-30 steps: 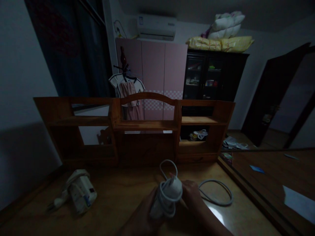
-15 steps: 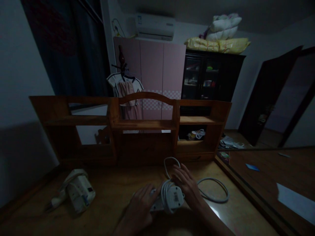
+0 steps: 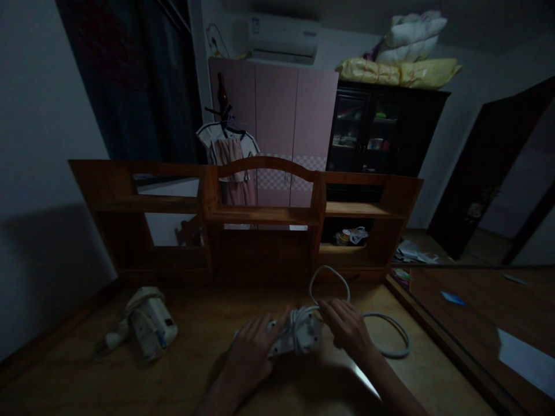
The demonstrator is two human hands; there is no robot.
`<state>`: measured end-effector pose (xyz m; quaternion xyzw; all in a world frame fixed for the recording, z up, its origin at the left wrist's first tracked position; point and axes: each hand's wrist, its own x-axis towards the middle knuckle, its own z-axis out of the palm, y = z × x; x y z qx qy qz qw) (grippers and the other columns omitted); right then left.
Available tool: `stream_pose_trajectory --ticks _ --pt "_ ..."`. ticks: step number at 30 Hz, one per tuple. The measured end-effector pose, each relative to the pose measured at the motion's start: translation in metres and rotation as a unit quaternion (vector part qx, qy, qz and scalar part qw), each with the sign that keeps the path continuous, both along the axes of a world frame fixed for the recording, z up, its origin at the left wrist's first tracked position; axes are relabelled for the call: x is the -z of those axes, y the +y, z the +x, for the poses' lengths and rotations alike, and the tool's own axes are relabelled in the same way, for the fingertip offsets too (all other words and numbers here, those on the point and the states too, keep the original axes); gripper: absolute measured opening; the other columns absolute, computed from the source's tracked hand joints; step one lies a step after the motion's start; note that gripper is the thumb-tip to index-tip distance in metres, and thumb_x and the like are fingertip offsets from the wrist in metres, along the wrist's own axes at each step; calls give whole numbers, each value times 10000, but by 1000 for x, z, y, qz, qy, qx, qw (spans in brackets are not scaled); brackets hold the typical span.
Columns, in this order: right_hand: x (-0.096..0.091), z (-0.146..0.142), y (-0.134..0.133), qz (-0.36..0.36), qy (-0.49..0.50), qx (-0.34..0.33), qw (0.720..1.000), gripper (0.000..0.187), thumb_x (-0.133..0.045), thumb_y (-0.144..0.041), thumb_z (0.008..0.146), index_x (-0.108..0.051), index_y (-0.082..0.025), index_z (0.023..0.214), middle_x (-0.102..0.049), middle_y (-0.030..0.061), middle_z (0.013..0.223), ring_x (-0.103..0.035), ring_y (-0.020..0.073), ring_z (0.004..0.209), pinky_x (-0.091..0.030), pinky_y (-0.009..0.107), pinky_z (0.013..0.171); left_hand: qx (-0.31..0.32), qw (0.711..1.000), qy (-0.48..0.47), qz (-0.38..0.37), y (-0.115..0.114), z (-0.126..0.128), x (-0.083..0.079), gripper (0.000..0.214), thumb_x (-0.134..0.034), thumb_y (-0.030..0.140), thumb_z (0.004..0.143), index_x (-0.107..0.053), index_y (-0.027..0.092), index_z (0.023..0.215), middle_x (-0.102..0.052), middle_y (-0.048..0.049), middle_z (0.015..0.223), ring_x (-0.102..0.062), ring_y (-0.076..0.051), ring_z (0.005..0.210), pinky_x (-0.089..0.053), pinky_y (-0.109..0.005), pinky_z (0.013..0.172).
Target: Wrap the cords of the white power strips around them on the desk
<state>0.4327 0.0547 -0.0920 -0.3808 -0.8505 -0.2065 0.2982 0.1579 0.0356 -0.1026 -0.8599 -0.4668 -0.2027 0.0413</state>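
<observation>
A white power strip [image 3: 309,336] lies on the wooden desktop, with turns of its cable wound around its middle. My left hand [image 3: 251,349] is closed over the strip's left end, thumb along its top near the windings. At the strip's right end, my right hand [image 3: 347,326] pinches the pale cable [image 3: 330,268] where it leaves the windings. A loop of that cable stands up behind the right hand. The loose remainder curves over the desk in a ring [image 3: 408,341] to the right of my wrist. The right fingertips are partly dim.
On the left of the desk sits another white power strip [image 3: 154,329] wrapped in its own cord, its plug pointing left. A wooden shelf unit [image 3: 260,216] rises along the back edge. A raised strip [image 3: 433,326] borders the right side, with paper [image 3: 526,358] beyond it.
My right hand has moved slightly right, off the strip's end, drawing the cable with it. The cable loop now stands farther right and wider. The left hand stays on the strip. The view has shifted slightly.
</observation>
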Motion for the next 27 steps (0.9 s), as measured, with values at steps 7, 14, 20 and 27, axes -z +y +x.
stream_pose_trajectory --ticks 7,14,20,27 --pt "1 -10 -2 -95 47 57 993 442 -353 -143 955 -384 -211 1390 -628 88 937 -605 165 745 -447 258 631 -182 970 -162 18 17 -11 8 674 -550 223 787 -297 206 1411 -510 -131 1292 -573 -270 1084 -462 -369 878" --pt "-7 -45 -21 -243 38 -27 969 362 -450 -289 945 -450 -271 1307 -657 38 959 -631 166 819 -432 246 703 -167 917 -358 -47 17 -6 6 611 -596 275 789 -360 229 1351 -580 -88 1234 -596 -232 1085 -487 -342 880" --pt "-2 -56 -23 -278 -20 -23 960 428 -501 -181 889 -441 -308 1293 -660 -16 896 -622 130 677 -363 215 575 -110 926 -355 -67 13 0 14 621 -619 267 755 -381 208 1326 -547 -94 1289 -561 -231 1147 -480 -359 935" --pt "11 -46 -11 -241 -72 26 967 88 -558 -171 860 -580 -220 930 -640 -7 793 -586 139 628 -323 242 537 -73 930 -359 -25 12 0 10 689 -607 300 761 -321 208 1380 -563 -101 1275 -570 -246 1137 -499 -371 931"
